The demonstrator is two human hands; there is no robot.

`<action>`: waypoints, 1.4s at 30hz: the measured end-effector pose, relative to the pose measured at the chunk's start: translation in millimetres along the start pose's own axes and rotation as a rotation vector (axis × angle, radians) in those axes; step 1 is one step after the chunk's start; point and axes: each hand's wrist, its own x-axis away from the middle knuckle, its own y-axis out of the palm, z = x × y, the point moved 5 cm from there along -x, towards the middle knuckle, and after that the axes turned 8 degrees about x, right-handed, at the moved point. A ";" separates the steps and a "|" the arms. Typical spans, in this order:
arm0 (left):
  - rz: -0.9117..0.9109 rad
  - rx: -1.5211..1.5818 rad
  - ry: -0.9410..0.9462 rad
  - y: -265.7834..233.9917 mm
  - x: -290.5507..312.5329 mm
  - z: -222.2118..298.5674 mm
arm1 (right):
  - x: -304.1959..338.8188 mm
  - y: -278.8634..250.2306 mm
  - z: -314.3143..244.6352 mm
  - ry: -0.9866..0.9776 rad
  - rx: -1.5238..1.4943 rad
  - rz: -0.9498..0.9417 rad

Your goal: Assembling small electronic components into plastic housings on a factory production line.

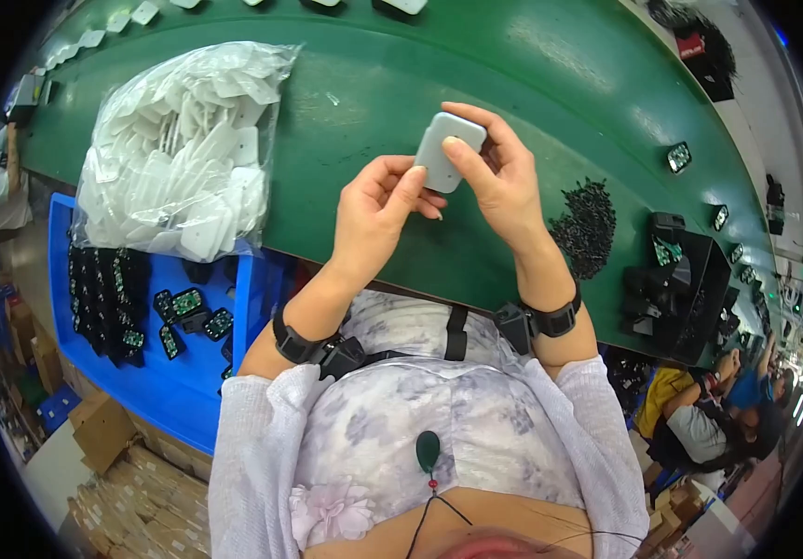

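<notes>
Between my two hands, above the green table, is a small pale grey-white plastic cover (443,168) with rounded corners. My left hand (385,200) pinches its lower left edge between thumb and fingers. On the other side my right hand (499,172) grips it, the thumb pressed on its face and the fingers behind. Whatever lies on the cover's back side is hidden. A clear plastic bag (178,154) full of similar white covers lies to the left of my left hand. To the right of my right wrist is a heap of small black parts (586,226).
A blue bin (150,391) at the left holds black housings with green circuit boards. At the right stands a black box (700,298) with black parts. Several housings with boards, like this one (678,157), line the far right of the green table (346,112). Other people (709,419) sit beyond.
</notes>
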 end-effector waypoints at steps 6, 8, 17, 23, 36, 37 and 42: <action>-0.011 0.082 0.019 6.7 -1.7 -0.7 | -4.7 -2.2 -12.4 -0.014 0.112 0.015; 0.008 0.127 0.012 -0.3 -8.2 3.0 | -6.7 7.1 -16.4 -0.007 -0.052 0.011; 0.378 -1.067 0.587 -59.2 -11.4 91.8 | -87.8 -38.3 -22.7 -0.215 0.113 0.090; 0.731 -1.810 0.624 -124.7 7.0 132.4 | -172.9 -90.8 30.0 -0.102 0.357 0.068; 0.503 -1.647 0.644 -123.3 12.3 130.1 | -210.2 -95.4 50.4 0.129 0.468 -0.129; 0.484 -1.606 0.688 -117.1 11.8 133.4 | -202.9 -100.7 45.7 0.113 0.490 -0.081; 0.524 -1.173 0.766 -109.6 22.8 136.0 | -160.0 -150.0 0.6 -0.106 0.745 0.111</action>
